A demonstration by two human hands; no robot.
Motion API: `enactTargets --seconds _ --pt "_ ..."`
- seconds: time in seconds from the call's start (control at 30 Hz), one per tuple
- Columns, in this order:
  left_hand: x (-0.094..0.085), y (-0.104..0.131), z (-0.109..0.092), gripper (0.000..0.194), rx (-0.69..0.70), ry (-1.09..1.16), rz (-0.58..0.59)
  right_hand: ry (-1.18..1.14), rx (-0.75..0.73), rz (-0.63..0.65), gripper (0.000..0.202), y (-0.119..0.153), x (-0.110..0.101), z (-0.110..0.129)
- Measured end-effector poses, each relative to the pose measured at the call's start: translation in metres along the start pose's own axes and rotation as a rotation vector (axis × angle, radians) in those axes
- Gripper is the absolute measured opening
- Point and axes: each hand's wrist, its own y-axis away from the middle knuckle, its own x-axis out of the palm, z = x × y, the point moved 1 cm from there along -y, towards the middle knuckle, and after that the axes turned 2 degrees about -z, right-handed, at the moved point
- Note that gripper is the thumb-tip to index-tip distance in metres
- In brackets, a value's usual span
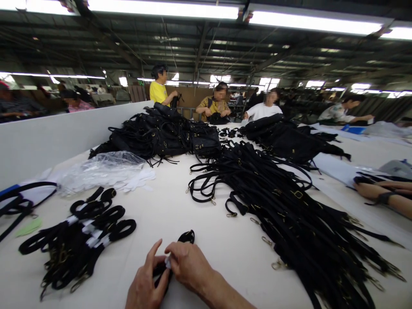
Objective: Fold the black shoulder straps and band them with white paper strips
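At the bottom middle, a coiled black strap (186, 236) is between my two hands over the white table (161, 214). My left hand (146, 279) has its thumb and fingers around the strap's near part. My right hand (189, 264) pinches a small white wrap (168, 262) at the strap's middle. To the left lie several coiled black straps (74, 240) with white wraps and brass clips. A long heap of loose black straps (283, 206) with brass hooks stretches along the right.
Black bags (167, 133) are piled at the back left, more bags (283, 139) at the back right. Clear plastic and white sheets (106, 171) lie left of centre. A grey divider (64, 137) borders the left. Another person's arm (386, 195) rests at right; several people are behind.
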Motion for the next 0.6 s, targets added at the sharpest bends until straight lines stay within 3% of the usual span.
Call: enactTargets --seconds 0.13,0.27,0.43,0.6 --pt "0.003 0.005 0.006 0.066 0.11 -0.18 0.028 0.094 -0.027 0.018 0.021 0.0 0.003 0.001" --pt "0.005 0.006 0.001 0.059 0.201 -0.328 0.044 0.158 -0.066 -0.003 0.02 0.002 0.002 0.003" --pt "0.0 -0.002 -0.016 0.034 0.159 -0.411 0.081 0.16 -0.116 -0.095 0.016 0.007 -0.01 0.0" --pt "-0.008 -0.011 -0.024 0.037 0.033 -0.333 0.18 -0.113 -0.186 -0.289 0.012 0.011 -0.026 -0.003"
